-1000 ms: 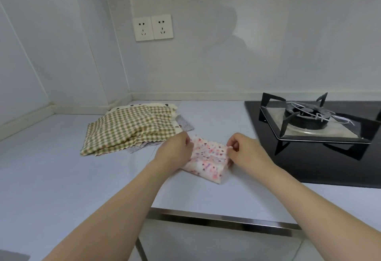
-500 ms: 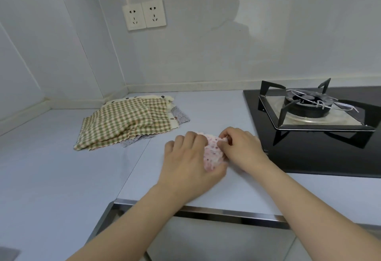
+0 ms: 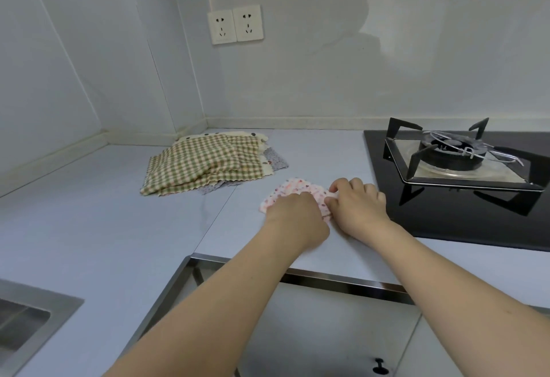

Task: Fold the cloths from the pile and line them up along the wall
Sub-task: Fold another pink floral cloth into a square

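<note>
Folding is underway: the left hand (image 3: 293,216) presses flat on the pink dotted cloth (image 3: 293,188) while the right hand (image 3: 355,205) pinches its edge, the pile (image 3: 205,164) beyond-left of them, wall placement seemingly next.

One camera on the head looks forward and down, close over the bench (image 3: 89,242), facing the corner wall (image 3: 357,79).

left hand (image 3: 293,216) flat, right hand (image 3: 358,207) pinching
</note>
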`<state>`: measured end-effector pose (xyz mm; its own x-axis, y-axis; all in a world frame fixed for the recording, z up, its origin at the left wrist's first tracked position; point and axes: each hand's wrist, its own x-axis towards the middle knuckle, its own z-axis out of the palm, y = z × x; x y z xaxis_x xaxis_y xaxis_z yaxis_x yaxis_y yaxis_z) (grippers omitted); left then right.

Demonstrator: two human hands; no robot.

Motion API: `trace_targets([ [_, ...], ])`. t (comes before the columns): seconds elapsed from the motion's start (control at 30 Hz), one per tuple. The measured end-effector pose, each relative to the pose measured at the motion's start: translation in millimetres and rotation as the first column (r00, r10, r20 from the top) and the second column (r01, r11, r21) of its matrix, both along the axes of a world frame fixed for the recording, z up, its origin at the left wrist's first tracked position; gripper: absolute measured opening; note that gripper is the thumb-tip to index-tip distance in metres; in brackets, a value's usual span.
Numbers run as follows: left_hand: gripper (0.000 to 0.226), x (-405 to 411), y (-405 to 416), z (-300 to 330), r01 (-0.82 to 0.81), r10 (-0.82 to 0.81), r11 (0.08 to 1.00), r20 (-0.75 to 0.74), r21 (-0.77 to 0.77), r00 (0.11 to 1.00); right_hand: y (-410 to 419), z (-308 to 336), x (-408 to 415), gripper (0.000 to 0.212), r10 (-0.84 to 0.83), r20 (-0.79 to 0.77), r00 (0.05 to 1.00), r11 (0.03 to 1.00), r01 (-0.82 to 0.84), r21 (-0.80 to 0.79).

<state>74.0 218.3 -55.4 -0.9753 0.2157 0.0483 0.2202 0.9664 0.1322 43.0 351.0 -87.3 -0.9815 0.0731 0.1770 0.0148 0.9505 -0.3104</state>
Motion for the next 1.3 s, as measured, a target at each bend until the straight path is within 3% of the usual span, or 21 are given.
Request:
trace_targets([
  [0.07, 0.054, -1, -3, -2, -0.036, 0.035, 0.999, 0.105, 0.008, 0.994, 0, 0, 2, 0.032, 0.01, -0.003, 1.0, 1.0, -0.01, 0.007],
  [0.13, 0.066, -6, -5, -7, -0.029, 0.045, 0.997, 0.21, -0.078, 0.977, 0, -1, 2, 0.033, 0.014, 0.002, 1.0, 1.0, -0.014, 0.011],
  [0.33, 0.079, -8, -18, 9, 0.046, -0.007, 0.996, 0.454, -0.075, 0.891, 0, -2, 1, 0.031, 0.028, 0.024, 0.999, 0.998, -0.029, 0.052],
  [0.43, 0.081, -1, -31, 17, -0.018, -0.052, 0.992, 0.523, 0.128, 0.851, 1, -2, 2, 0.03, 0.048, 0.005, 0.999, 0.998, -0.049, 0.045],
  [0.5, 0.068, -3, -44, 25, -0.157, -0.045, 0.942, 0.577, 0.295, 0.815, 2, 1, 6, 0.029, 0.052, -0.037, 0.998, 0.999, -0.052, 0.006],
  [0.6, 0.023, -26, -61, 22, -0.182, 0.041, 0.939, 0.43, 0.293, 0.902, 0, 0, 14, 0.032, 0.06, -0.153, 0.986, 0.998, -0.061, -0.002],
  [0.67, 0.016, -44, -68, 11, -0.195, 0.081, 0.92, 0.323, 0.339, 0.943, -4, -1, 18, 0.039, 0.077, -0.177, 0.981, 0.997, -0.07, 0.043],
  [0.87, 0.018, -65, -61, 7, -0.225, 0.112, 0.885, 0.282, 0.407, 0.953, -6, -7, 18, 0.037, 0.1, -0.19, 0.977, 0.993, -0.085, 0.084],
  [1.0, 0.034, -77, -44, 19, -0.214, 0.102, 0.92, 0.327, 0.329, 0.939, -7, -5, 18, 0.046, -0.061, -0.111, 0.992, 0.978, 0.082, 0.192],
  [1.07, 0.043, -83, -40, 19, -0.205, 0.064, 0.91, 0.368, 0.359, 0.928, -9, -2, 19, 0.053, -0.117, -0.08, 0.99, 0.973, 0.13, 0.189],
  [1.2, 0.039, -83, -44, 14, -0.163, -0.047, 0.875, 0.416, 0.455, 0.908, -5, 2, 19, 0.039, -0.022, -0.028, 0.999, 0.998, 0.023, 0.051],
  [1.3, 0.033, -72, -57, 16, -0.146, -0.179, 0.719, 0.384, 0.68, 0.906, 2, 7, 15, 0.025, 0.022, 0.048, 0.999, 0.955, -0.007, -0.298],
])
